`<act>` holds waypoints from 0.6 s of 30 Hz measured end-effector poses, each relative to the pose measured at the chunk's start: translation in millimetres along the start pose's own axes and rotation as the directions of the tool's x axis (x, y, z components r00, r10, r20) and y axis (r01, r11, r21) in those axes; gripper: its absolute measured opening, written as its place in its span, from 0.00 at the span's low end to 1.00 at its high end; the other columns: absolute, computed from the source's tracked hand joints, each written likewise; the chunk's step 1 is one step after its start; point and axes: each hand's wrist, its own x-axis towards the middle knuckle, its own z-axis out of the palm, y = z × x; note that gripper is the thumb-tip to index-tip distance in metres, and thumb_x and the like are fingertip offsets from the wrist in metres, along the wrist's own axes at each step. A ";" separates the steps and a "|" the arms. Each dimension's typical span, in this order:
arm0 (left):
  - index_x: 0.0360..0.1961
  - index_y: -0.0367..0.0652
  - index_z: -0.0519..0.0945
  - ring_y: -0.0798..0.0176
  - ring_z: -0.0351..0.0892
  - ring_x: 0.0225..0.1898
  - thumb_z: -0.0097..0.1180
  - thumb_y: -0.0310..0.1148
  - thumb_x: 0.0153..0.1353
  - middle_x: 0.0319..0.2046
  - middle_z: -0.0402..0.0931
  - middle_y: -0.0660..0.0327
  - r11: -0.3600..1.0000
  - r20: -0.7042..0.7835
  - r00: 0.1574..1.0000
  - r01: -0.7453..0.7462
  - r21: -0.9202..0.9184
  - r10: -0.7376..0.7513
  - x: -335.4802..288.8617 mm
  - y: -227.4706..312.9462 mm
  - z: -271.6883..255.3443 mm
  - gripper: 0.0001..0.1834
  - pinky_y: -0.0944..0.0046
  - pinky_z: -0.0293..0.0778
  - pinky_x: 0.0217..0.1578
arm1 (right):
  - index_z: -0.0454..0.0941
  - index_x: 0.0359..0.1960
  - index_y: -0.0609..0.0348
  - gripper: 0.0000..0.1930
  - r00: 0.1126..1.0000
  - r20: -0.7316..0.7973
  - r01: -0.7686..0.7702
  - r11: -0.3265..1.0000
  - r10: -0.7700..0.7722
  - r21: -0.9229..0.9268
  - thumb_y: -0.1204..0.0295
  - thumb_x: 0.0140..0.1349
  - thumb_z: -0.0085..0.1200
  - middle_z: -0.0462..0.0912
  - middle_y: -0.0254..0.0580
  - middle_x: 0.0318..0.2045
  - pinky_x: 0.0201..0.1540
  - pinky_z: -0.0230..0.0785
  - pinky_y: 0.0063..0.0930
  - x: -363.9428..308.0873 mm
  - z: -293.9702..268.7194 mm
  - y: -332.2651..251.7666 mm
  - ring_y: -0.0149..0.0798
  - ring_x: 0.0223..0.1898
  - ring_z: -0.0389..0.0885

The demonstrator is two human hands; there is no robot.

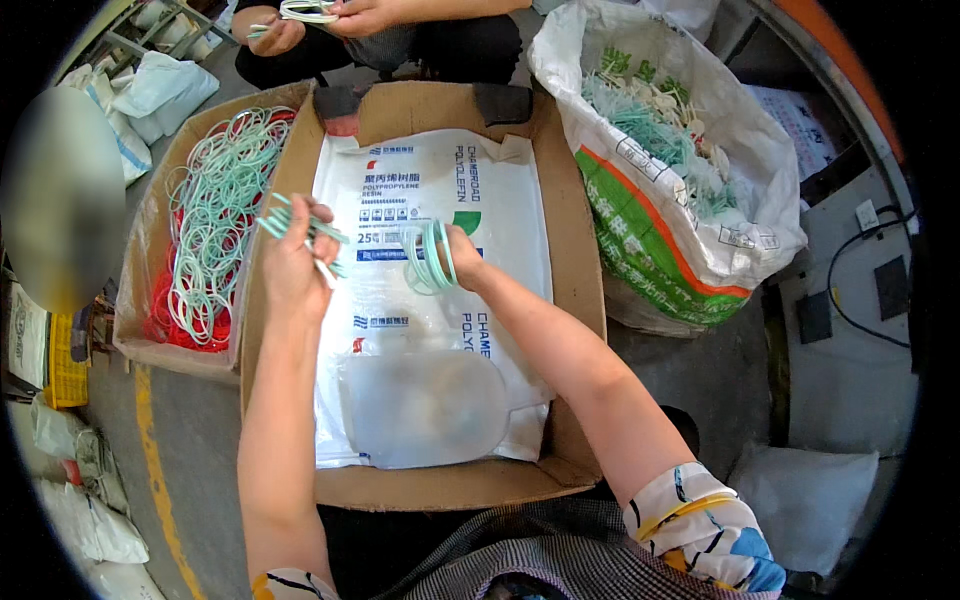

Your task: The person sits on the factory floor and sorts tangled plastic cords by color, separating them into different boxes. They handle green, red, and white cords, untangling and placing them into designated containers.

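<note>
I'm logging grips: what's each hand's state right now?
Left hand: closed, holding some thin pale-green pieces.
Right hand: holding several pale-green rings, fingers mostly hidden.

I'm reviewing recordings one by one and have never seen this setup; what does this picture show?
No machine here: a person works bare-handed. A fisheye camera worn on their head looks down, so straight edges bend. The left hand holds thin green pieces; the right hand holds pale green rings. Below them, a white sack lies in a cardboard box. Left of it, another box holds many loops; to the right, a bag holds scraps. Another person is opposite.
</note>
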 end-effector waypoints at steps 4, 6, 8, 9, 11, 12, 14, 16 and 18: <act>0.33 0.39 0.72 0.75 0.62 0.15 0.47 0.36 0.65 0.22 0.72 0.62 0.935 -0.019 0.986 -0.151 0.320 0.166 6.5 22.3 -10.2 0.10 0.75 0.56 0.15 | 0.77 0.39 0.61 0.12 0.953 0.239 0.298 0.443 -0.186 -0.846 0.72 0.53 0.54 0.81 0.45 0.32 0.33 0.73 0.33 -5.9 -18.0 39.2 0.40 0.30 0.81; 0.34 0.39 0.72 0.75 0.62 0.15 0.49 0.37 0.64 0.22 0.71 0.63 0.858 -0.026 0.994 -0.079 0.507 0.106 9.0 -1.4 -8.8 0.11 0.75 0.56 0.15 | 0.76 0.43 0.58 0.16 0.972 0.204 0.091 0.622 0.113 -0.778 0.73 0.51 0.55 0.80 0.46 0.37 0.38 0.72 0.34 -15.9 -22.0 55.4 0.41 0.36 0.79; 0.38 0.43 0.76 0.76 0.60 0.17 0.57 0.43 0.58 0.23 0.70 0.66 0.701 -0.304 0.949 0.166 0.694 0.077 8.7 -45.4 8.4 0.15 0.74 0.57 0.17 | 0.74 0.50 0.54 0.25 0.980 0.178 0.052 0.746 0.090 -0.663 0.73 0.45 0.58 0.76 0.48 0.48 0.50 0.67 0.39 2.4 -55.5 106.3 0.45 0.48 0.74; 0.38 0.45 0.78 0.76 0.59 0.16 0.58 0.42 0.57 0.21 0.69 0.68 0.553 -0.305 0.945 0.193 0.810 0.116 20.3 -48.5 -12.7 0.14 0.73 0.56 0.16 | 0.74 0.48 0.56 0.24 0.964 0.264 0.190 0.726 -0.011 -0.661 0.75 0.45 0.57 0.75 0.48 0.47 0.51 0.66 0.37 6.8 -52.9 98.4 0.45 0.49 0.74; 0.33 0.43 0.79 0.74 0.57 0.13 0.57 0.38 0.57 0.15 0.66 0.70 0.700 -0.215 0.974 0.104 0.706 0.072 39.4 -42.7 -77.3 0.10 0.70 0.55 0.14 | 0.73 0.46 0.61 0.22 0.871 0.442 0.472 0.619 -0.217 -0.627 0.78 0.44 0.55 0.75 0.49 0.47 0.53 0.63 0.34 16.8 -41.8 68.6 0.44 0.50 0.72; 0.35 0.43 0.78 0.75 0.58 0.13 0.56 0.38 0.58 0.16 0.66 0.70 0.725 -0.178 0.983 0.086 0.684 0.051 51.2 -35.1 -105.1 0.10 0.72 0.54 0.13 | 0.72 0.44 0.63 0.20 0.809 0.521 0.488 0.806 -0.273 -0.336 0.77 0.45 0.54 0.75 0.45 0.43 0.51 0.64 0.33 16.2 -27.3 30.0 0.40 0.46 0.72; 0.38 0.42 0.75 0.76 0.60 0.12 0.55 0.37 0.59 0.16 0.67 0.69 0.667 -0.079 0.996 0.079 0.741 -0.030 57.7 -14.0 -125.6 0.11 0.74 0.54 0.11 | 0.72 0.39 0.60 0.12 0.693 0.636 0.446 0.895 -0.339 -0.008 0.74 0.51 0.53 0.74 0.35 0.34 0.41 0.66 0.27 -17.5 -10.0 -52.8 0.33 0.38 0.72; 0.37 0.42 0.74 0.76 0.60 0.11 0.54 0.37 0.60 0.14 0.65 0.69 0.612 -0.064 0.964 0.214 0.762 -0.257 24.9 -15.0 -73.1 0.10 0.76 0.53 0.10 | 0.71 0.33 0.58 0.06 0.659 0.680 0.275 0.945 -0.320 0.178 0.73 0.54 0.51 0.72 0.28 0.27 0.33 0.63 0.21 -51.6 -20.1 -92.0 0.26 0.31 0.70; 0.35 0.42 0.74 0.76 0.58 0.10 0.53 0.38 0.60 0.13 0.63 0.69 0.780 0.247 0.865 0.229 0.582 -0.438 19.1 -40.8 -54.1 0.10 0.75 0.51 0.08 | 0.70 0.31 0.57 0.04 0.668 0.648 0.307 0.929 -0.366 0.208 0.72 0.55 0.50 0.71 0.26 0.25 0.31 0.62 0.19 -69.9 -34.3 -106.9 0.24 0.28 0.69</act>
